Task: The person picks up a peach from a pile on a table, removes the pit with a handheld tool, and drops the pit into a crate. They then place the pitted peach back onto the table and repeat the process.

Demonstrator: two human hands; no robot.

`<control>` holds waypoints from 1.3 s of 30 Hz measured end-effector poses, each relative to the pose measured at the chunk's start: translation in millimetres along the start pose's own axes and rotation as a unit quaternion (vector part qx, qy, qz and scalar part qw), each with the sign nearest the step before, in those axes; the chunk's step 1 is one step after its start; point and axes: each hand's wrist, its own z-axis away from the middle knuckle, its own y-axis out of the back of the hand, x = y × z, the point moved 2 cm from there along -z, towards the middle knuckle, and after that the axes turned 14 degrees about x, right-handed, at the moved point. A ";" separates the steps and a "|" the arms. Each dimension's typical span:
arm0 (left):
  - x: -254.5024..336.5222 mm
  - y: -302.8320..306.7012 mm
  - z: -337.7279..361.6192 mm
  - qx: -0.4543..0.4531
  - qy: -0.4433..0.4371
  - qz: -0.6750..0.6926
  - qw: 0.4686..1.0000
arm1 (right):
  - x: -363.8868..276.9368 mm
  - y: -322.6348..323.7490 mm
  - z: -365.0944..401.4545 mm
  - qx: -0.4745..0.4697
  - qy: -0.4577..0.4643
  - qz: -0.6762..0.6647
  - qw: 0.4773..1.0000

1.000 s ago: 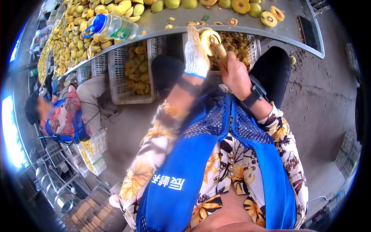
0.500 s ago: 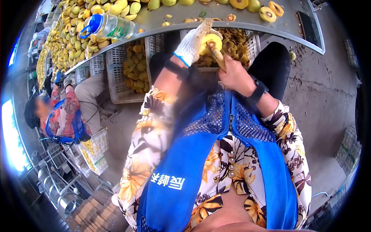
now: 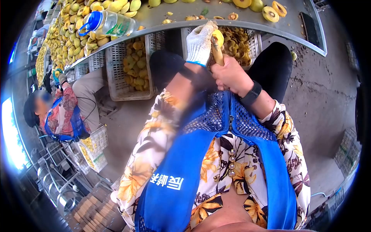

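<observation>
My left hand (image 3: pixel 199 44), in a white knitted glove with a blue cuff edge, is closed around a yellow peach half (image 3: pixel 219 36) in front of the table edge. Only part of the fruit shows past the glove. My bare right hand (image 3: pixel 232 75) grips a wooden-handled tool (image 3: pixel 217 55), its far end up against the fruit; the tip is hard to make out. Beneath both hands stands a crate of yellow-brown fruit pieces (image 3: pixel 234 44).
The metal table (image 3: pixel 170 19) carries a fruit heap, a blue-capped bottle (image 3: pixel 112 25), cut peach halves (image 3: pixel 270 14) and a dark flat object (image 3: pixel 308 28). Another crate (image 3: pixel 116 77) holds fruit at left. A co-worker (image 3: pixel 63 112) sits further left.
The gloved left hand has turned, so the peach's round cut face no longer shows fully. The tool now stands more upright beside the glove, and my right hand has shifted slightly left.
</observation>
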 end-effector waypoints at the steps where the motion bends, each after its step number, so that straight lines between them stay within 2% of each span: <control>1: -6.9 1.7 -4.9 -0.008 -0.025 -0.003 1.000 | 0.1 0.1 0.1 -0.001 -0.003 -0.007 1.000; 3: 2.7 -0.8 -4.2 -0.058 -0.126 -0.083 0.987 | 1.3 -0.4 0.2 -0.003 -0.009 -0.022 1.000; 4: 10.7 -0.3 -4.2 -0.100 -0.201 -0.158 0.962 | 2.6 -1.1 -0.2 -0.002 0.001 -0.008 1.000; 7: 7.9 -0.1 -2.6 -0.115 -0.182 -0.157 0.964 | 5.6 -3.1 0.3 -0.006 0.014 0.013 1.000; 11: 0.0 2.2 -3.7 -0.087 -0.115 -0.067 0.987 | -0.2 1.7 6.1 -0.057 -0.034 -0.060 0.996; 17: 17.9 -4.1 8.5 -0.106 0.088 0.069 0.988 | 4.5 5.3 4.2 -0.120 -0.096 -0.180 0.972; 20: 12.4 -1.7 5.1 -0.080 0.085 0.044 0.992 | 12.6 5.5 0.4 -0.134 -0.081 -0.185 0.970; 22: 8.4 2.1 0.7 -0.042 0.068 -0.025 0.996 | 12.3 3.5 0.0 -0.123 -0.062 -0.157 0.978; 24: 14.3 5.1 2.2 -0.087 0.079 -0.017 0.993 | 9.4 1.5 2.4 -0.095 -0.045 -0.108 0.989; 25: 17.8 5.7 0.3 -0.110 0.080 -0.013 0.991 | 10.0 1.1 0.8 -0.121 -0.051 -0.136 0.982; 26: 15.7 3.2 -1.8 -0.094 0.142 0.062 0.984 | 13.4 2.3 -1.0 -0.147 -0.058 -0.163 0.974; 29: 17.1 -2.0 7.6 -0.057 0.232 0.154 0.959 | 16.1 0.2 -3.4 -0.188 -0.051 -0.211 0.958; 30: 14.6 -2.7 6.9 -0.033 0.220 0.135 0.965 | 16.4 0.4 -2.6 -0.194 -0.045 -0.222 0.955; 31: 15.0 1.3 1.6 -0.021 -0.021 0.012 0.999 | 15.1 0.9 -2.2 -0.207 -0.015 -0.245 0.947; 32: 19.0 4.2 -1.0 -0.005 -0.261 -0.115 0.959 | 13.1 1.6 -2.4 -0.221 0.015 -0.268 0.938; 33: 17.7 10.4 -4.0 0.007 -0.289 -0.123 0.949 | 10.7 1.7 -2.5 -0.238 0.044 -0.291 0.926; 34: 16.6 16.6 -7.1 0.020 -0.316 -0.131 0.939 | 10.2 6.1 -4.4 -0.214 0.030 -0.301 0.929; 35: 20.3 22.8 -10.3 0.024 -0.140 -0.018 0.990 | 10.9 11.0 -8.7 -0.223 0.027 -0.305 0.925; 36: 24.9 29.3 -8.5 0.029 0.045 0.096 0.994 | 11.5 13.0 -10.8 -0.159 0.053 -0.217 0.962; 37: 30.7 33.7 -2.5 0.033 0.228 0.208 0.951 | 12.2 15.3 -12.0 -0.091 0.079 -0.125 0.985; 38: 48.8 36.9 4.6 0.074 0.231 0.198 0.950 | 20.4 19.3 -24.8 0.028 0.139 0.087 0.986; 39: 60.4 49.2 6.7 0.114 0.200 0.179 0.956 | 23.6 21.6 -32.3 0.097 0.345 0.246 0.901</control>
